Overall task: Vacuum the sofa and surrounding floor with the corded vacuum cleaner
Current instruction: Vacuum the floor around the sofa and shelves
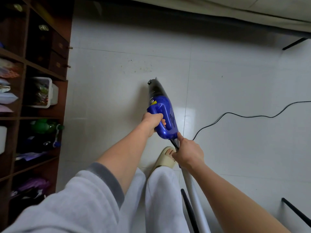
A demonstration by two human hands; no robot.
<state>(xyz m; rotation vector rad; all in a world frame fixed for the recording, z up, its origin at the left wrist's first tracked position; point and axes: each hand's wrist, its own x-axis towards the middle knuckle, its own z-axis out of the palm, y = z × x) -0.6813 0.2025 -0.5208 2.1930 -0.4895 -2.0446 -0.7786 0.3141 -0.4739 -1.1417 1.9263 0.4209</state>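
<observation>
I see glossy white tile floor (117,68) under the sofa (218,12) edge — faint specks ahead. The blue plastic vacuum (162,106) angles nose-down over it, probably for those. My left hand (152,121) clamps its handle; my right hand (188,152) pinches the black cord (235,115) — likely keeping slack clear.

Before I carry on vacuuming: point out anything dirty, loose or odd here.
A faint patch of brownish specks marks the white floor tile ahead of the vacuum cleaner. The black cord trails loose across the floor to the right. Nothing looks damaged.
</observation>
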